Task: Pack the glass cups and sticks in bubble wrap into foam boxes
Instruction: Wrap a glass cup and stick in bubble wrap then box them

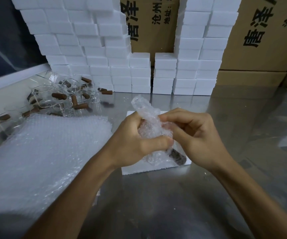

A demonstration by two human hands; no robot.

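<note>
Both hands meet over the middle of the steel table (173, 204), working a bubble-wrap bundle (149, 121) held just above an open foam box (130, 169). The left hand (132, 144) has its fingers curled tight round the lower part of the bundle, thumb pressed across the front; the right hand (192, 133) pinches the wrap near the top with fingers closed on it. A dark brown stick (177, 156) pokes out of the bottom of the wrap, over the box's near right corner. What lies inside the box I cannot tell — hands and bundle cover it.

To the left lies a stack of bubble-wrap sheets (44, 161), flat on the table. Beyond it, against the pale wall edge, sits a loose heap of glass cups (56, 97) with brown sticks (79, 106) tied to them by string, tumbled on their sides. At the back stands a wall of closed white foam boxes (91, 49), stacked many high, with a narrow gap in the lower rows — and behind them brown cardboard cartons (260, 40) printed with black characters
</note>
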